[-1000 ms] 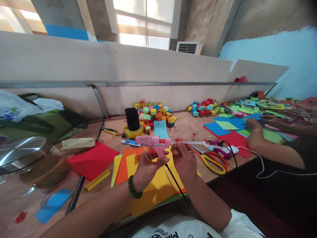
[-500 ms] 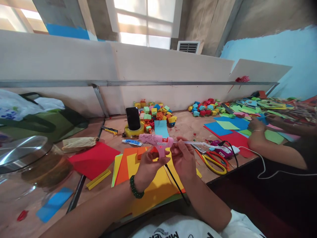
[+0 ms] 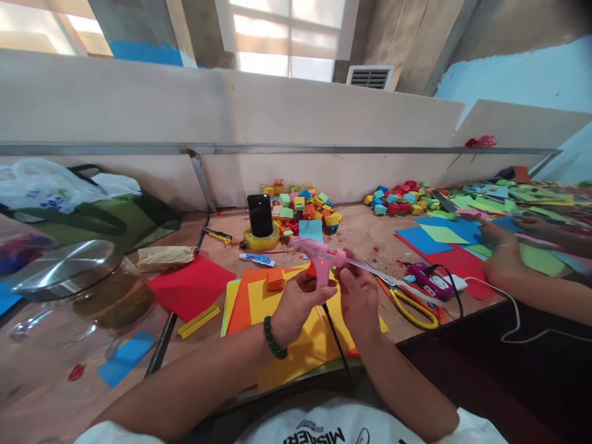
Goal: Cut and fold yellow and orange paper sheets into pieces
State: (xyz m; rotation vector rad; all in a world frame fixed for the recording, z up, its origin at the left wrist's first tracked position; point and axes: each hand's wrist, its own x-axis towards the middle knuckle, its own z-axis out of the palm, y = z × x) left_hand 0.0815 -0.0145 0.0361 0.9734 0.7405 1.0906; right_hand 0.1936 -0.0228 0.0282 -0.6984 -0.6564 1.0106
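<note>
My left hand (image 3: 300, 305) is closed round the handle of a pink glue gun (image 3: 318, 256) held above a stack of yellow and orange paper sheets (image 3: 287, 327). A red light shows on the gun's body and its black cord (image 3: 335, 342) runs down toward me. My right hand (image 3: 358, 302) is closed on a clear glue stick (image 3: 374, 271) that enters the back of the gun. A small orange folded cube (image 3: 275, 279) lies on the sheets just left of my hands.
Yellow-handled scissors (image 3: 409, 308) and a purple glue gun (image 3: 428, 280) lie to the right. A phone (image 3: 259, 216) stands in a yellow tape roll. Piles of coloured paper cubes (image 3: 303, 209) sit at the back. Another person's hand (image 3: 502, 256) rests on coloured sheets at right. A glass lidded jar (image 3: 74, 290) stands left.
The view has shifted, so everything sits further right. The glue gun now tilts with its nozzle up to the left, and my right hand has come closer to the gun along the stick.
</note>
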